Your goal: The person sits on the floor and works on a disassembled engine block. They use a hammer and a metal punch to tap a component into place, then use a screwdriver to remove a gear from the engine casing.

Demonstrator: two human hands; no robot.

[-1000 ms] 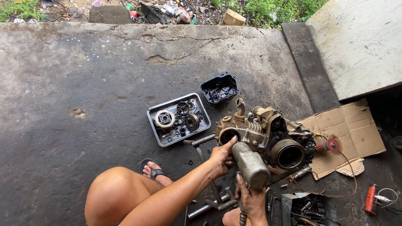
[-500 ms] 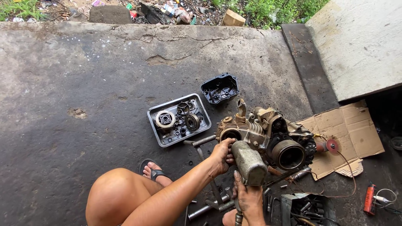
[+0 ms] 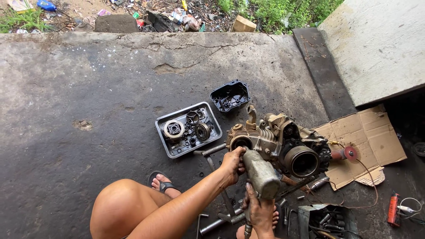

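A dirty motorcycle engine (image 3: 283,144) lies on the concrete floor in front of me. My right hand (image 3: 260,212) grips the handle of a worn metal impact wrench (image 3: 261,173), whose nose points at the engine's left side. My left hand (image 3: 233,163) is closed around the front of the wrench where it meets the engine. My bare knee (image 3: 121,208) and a sandalled foot (image 3: 163,185) show at the lower left.
A grey metal tray (image 3: 164,137) with gears and small parts sits left of the engine, a black engine cover (image 3: 230,96) behind it. Flattened cardboard (image 3: 367,141), a red tool (image 3: 393,208), a box of sockets (image 3: 327,219) and loose wrenches (image 3: 217,221) lie around. A raised slab (image 3: 376,44) stands at the right.
The wrench and both hands stay at the engine's left side; the wrench body has shifted slightly. Nothing else has moved.
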